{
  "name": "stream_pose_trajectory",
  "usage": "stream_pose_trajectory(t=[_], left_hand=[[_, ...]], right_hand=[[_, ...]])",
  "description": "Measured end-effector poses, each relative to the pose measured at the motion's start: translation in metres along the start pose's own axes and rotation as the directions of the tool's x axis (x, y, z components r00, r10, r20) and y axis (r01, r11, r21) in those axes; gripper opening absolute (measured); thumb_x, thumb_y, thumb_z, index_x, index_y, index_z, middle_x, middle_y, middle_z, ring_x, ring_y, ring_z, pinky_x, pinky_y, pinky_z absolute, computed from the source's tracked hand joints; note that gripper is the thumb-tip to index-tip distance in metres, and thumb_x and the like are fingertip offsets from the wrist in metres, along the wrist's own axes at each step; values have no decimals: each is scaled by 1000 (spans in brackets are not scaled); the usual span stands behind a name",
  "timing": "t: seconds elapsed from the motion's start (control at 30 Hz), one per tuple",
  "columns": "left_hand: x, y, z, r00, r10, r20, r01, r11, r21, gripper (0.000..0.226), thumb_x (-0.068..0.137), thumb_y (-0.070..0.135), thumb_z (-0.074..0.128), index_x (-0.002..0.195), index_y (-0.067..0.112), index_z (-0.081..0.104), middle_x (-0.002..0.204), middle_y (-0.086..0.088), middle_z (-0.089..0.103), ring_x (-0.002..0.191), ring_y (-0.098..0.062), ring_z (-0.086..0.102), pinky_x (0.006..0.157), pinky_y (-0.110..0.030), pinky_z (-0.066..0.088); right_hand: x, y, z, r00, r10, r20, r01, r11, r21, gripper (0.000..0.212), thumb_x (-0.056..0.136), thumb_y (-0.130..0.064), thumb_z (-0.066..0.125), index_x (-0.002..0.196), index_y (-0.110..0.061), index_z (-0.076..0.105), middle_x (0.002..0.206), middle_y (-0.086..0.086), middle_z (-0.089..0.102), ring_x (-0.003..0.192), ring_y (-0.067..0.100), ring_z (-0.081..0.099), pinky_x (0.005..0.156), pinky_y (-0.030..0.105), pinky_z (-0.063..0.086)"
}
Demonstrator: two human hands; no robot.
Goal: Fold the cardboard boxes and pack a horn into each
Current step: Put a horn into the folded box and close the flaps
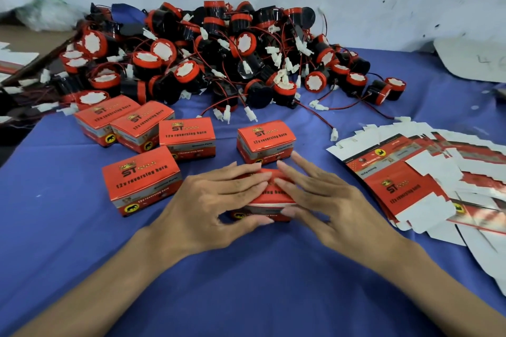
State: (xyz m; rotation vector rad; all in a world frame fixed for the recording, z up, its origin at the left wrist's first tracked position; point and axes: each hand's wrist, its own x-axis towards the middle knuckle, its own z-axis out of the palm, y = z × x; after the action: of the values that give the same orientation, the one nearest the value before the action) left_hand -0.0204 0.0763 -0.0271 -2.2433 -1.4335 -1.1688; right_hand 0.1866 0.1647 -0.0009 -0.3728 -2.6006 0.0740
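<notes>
Left hand [216,200]: fingers lay straight across the top of the box under the hands [269,201], thumb against its front face. It pressed and was not clenched.
Right hand [328,200]: likewise flat on the top from the other side, thumb low at the front; fingers straight, nothing clutched.
Box under the hands: stood on the table [246,282] at its middle, toward the near edge. The top flap looked nearly down, and whether a horn was inside could not be told.
Closed boxes [141,180]: five stood just beyond it, most to the left, lids shut.
Flat blanks [410,180]: a fanned heap lay by the right edge, unfolded.
Horn pile [208,57]: a big tangle of red-and-black horns with wires lay along the far edge.
Progress: early, by my judgement — five done, a sixth being closed, many blanks and horns left.
</notes>
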Motion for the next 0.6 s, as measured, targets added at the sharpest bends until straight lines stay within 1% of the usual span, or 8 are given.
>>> stream_pose_trajectory(t=[0.2,0.27,0.33,0.4,0.47,0.5,0.53,0.6], left_hand=[[8,11,5,993,-39,109,9,963,268,56,86,48,56,116,1,68,128,-10,61,118,-25,60,96,-47,50],[12,17,5,984,-99,148,37,928,371,58,88,51,52,122,4,65,122,-8,66,108,-26,65,87,-43,53],[16,20,3,967,-211,145,120,873,472,57,88,52,49,131,14,59,111,-7,67,97,-29,65,78,-41,51],[17,17,-1,933,-345,106,224,786,576,53,88,49,49,133,22,57,106,-10,64,94,-32,60,79,-44,47],[14,9,-7,889,-456,54,316,694,647,48,86,38,60,131,20,58,111,-16,60,99,-36,57,85,-50,44],[12,4,-10,865,-500,37,348,652,674,51,83,31,68,131,16,58,118,-20,58,106,-39,54,91,-55,41],[10,0,-12,846,-532,32,362,618,698,57,78,24,73,131,12,57,125,-23,54,114,-41,51,96,-60,37],[11,-3,-16,843,-537,34,357,604,713,65,72,16,77,132,6,55,136,-27,46,128,-43,42,103,-66,30]], right_hand=[[0,3,4,993,-109,48,114,986,-119,38,92,-26,52,120,-4,65,130,9,59,126,31,50,90,42,53],[1,9,-1,994,-96,57,102,988,-117,42,93,-33,49,124,-8,63,134,12,55,123,30,54,92,44,52],[3,20,-9,999,46,10,-43,972,-232,51,92,-45,45,124,-10,63,133,14,56,117,30,59,95,50,49],[3,36,-20,930,366,-30,-343,838,-425,65,90,-56,43,131,-8,55,136,19,52,122,33,54,102,53,39],[3,47,-32,664,745,62,-570,559,-602,75,89,-62,40,139,-6,39,140,20,43,130,33,42,107,52,26],[2,49,-35,553,827,101,-572,465,-676,70,90,-61,38,134,-6,40,135,17,45,127,31,42,107,50,26],[-1,50,-35,532,838,121,-523,438,-731,60,92,-56,36,125,-7,46,127,13,51,121,29,47,107,48,28],[-2,45,-35,646,757,96,-443,474,-761,41,97,-40,32,105,-9,58,107,9,62,103,29,59,102,45,36]])
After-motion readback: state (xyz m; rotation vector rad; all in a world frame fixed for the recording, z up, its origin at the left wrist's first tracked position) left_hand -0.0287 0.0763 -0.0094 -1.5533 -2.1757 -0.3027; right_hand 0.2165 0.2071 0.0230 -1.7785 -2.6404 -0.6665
